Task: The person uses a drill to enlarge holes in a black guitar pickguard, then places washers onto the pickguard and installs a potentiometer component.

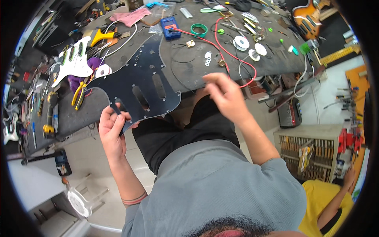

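A black guitar pickguard [122, 82] with three pickup slots and small screw holes along its rim is tilted over the front edge of the workbench. My left hand [113, 128] grips its lower left end, thumb on top and the other fingers partly hidden behind it. Right of the pickguard, my right hand [227, 96] hovers near the bench edge, fingers loosely bent and apart, with nothing visible in them. A red cable [241, 59] loops on the bench just beyond that hand. Near the cable lie several small white rings [207, 58] and a brass-coloured potentiometer [222, 63].
The cluttered workbench [185, 73] bears a blue multimeter [170, 29], green tape roll [198, 30], white spools [241, 42], yellow pliers [80, 94], a white pickguard [73, 61] and a drill [50, 114]. A sunburst guitar [307, 17] stands far right. Another person in yellow [323, 201] is at lower right.
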